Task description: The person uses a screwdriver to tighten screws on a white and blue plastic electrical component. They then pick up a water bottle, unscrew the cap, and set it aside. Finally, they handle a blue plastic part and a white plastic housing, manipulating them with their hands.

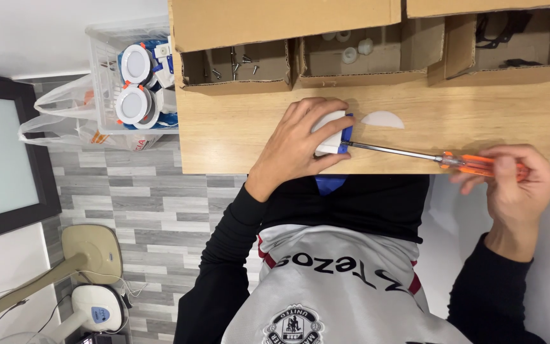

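My left hand (297, 146) grips a round white lamp fitting (329, 132) with a blue clip, pressing it against the wooden table (237, 137) near its front edge. My right hand (514, 185) holds the orange handle of a screwdriver (472, 164). Its long metal shaft reaches left and the tip meets the fitting's side. A flat white half-round cover (383, 119) lies on the table just beyond the fitting.
Three open cardboard boxes stand at the table's far edge: one with screws (235, 67), one with white round parts (354, 51), one with black parts (510, 38). A clear bin (106, 70) of finished lamp fittings sits left of the table, above a plastic bag (65, 121).
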